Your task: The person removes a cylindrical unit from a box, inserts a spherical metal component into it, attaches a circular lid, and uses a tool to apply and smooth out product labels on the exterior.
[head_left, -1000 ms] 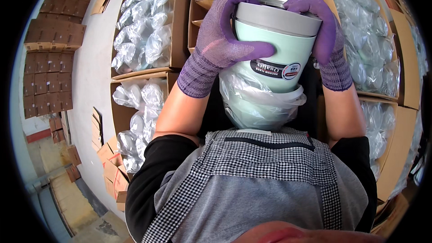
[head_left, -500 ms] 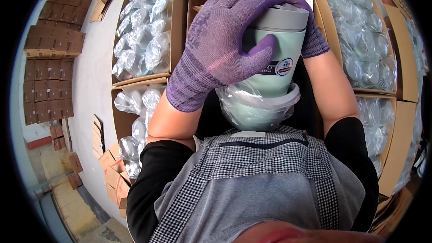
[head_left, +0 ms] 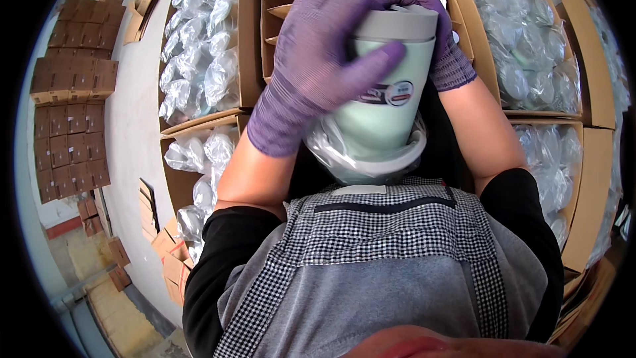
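Gripping the green flask [head_left: 379,124], left hand [head_left: 318,46] and right hand [head_left: 444,34] curl around its top [head_left: 401,26].

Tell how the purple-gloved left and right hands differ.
The left hand shows mostly its back; the right hand is partly hidden behind the pale green, grey-topped container. The left hand's thumb crosses the container's front; the right hand is at its right side. Both hands wear purple knitted gloves.

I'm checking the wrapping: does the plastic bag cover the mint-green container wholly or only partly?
Only partly: the plastic bag sits low around the container, leaving its upper body and grey top uncovered.
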A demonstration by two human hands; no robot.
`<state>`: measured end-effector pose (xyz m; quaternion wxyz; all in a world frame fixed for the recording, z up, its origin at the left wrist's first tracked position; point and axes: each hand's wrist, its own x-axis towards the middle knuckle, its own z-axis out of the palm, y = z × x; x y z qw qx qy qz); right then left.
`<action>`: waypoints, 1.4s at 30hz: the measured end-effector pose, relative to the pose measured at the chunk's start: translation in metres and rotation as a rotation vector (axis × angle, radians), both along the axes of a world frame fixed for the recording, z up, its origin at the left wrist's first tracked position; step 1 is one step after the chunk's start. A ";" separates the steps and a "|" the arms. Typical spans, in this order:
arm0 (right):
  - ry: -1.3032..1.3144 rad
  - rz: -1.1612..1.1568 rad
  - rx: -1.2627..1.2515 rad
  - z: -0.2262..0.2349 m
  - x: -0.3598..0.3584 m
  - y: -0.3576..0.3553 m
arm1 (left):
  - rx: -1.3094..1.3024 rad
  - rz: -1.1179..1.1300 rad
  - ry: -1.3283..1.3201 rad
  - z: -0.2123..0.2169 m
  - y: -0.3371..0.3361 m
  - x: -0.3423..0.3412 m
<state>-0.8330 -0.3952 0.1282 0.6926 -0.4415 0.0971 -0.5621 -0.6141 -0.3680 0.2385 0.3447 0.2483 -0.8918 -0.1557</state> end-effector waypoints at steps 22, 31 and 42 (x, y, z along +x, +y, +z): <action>0.882 -0.629 -0.326 0.079 0.006 0.058 | 0.482 0.017 0.332 -0.034 -0.007 0.015; -0.025 0.233 0.014 -0.003 -0.008 -0.041 | -0.374 0.336 -0.193 0.015 0.032 -0.044; 0.119 -0.178 -0.061 0.045 -0.016 -0.014 | 0.564 -0.318 -0.097 0.046 -0.050 0.021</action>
